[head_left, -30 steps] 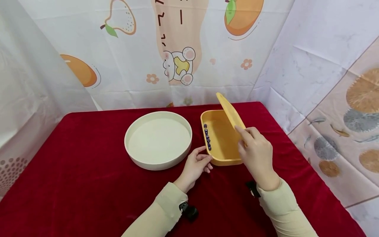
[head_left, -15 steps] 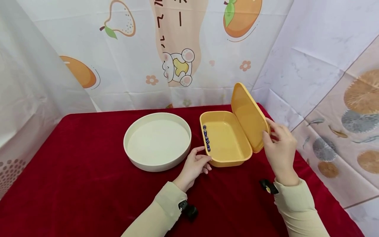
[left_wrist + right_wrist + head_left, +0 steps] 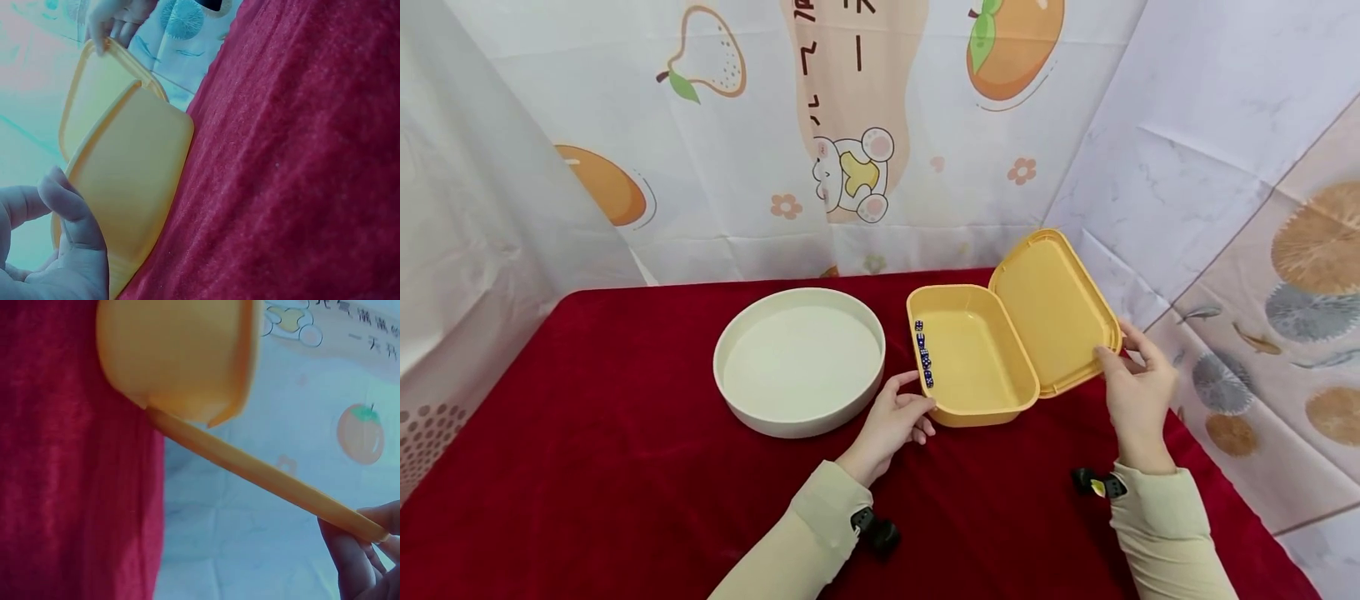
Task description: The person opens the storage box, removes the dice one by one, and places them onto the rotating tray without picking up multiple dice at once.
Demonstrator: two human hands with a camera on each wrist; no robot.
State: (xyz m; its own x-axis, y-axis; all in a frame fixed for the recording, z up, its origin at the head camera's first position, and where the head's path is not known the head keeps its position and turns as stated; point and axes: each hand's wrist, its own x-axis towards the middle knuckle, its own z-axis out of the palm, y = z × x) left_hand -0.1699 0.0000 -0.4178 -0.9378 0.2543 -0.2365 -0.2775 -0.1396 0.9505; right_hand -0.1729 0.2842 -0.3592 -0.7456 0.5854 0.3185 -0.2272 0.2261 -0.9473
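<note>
A yellow plastic box (image 3: 977,367) stands on the red cloth, with several dark blue dice (image 3: 925,358) lined up inside along its left wall. My left hand (image 3: 891,423) holds the box's near left corner, thumb and fingers on either side of it. To the right, my right hand (image 3: 1138,396) grips the outer edge of the yellow lid (image 3: 1052,312) between thumb and fingers. The lid leans outward beside the box, its inner face up and its lower edge right at the box's right rim. In the right wrist view the lid (image 3: 250,472) slants up to the fingers.
A round cream tray (image 3: 797,358) with a low wall stands left of the box. Red cloth (image 3: 625,433) covers the table. Printed curtains (image 3: 940,208) hang behind and at the sides.
My right hand has swung the lid from above the box out to the right and lowered it further, turning its inner face up. My left hand has stayed at the box's corner.
</note>
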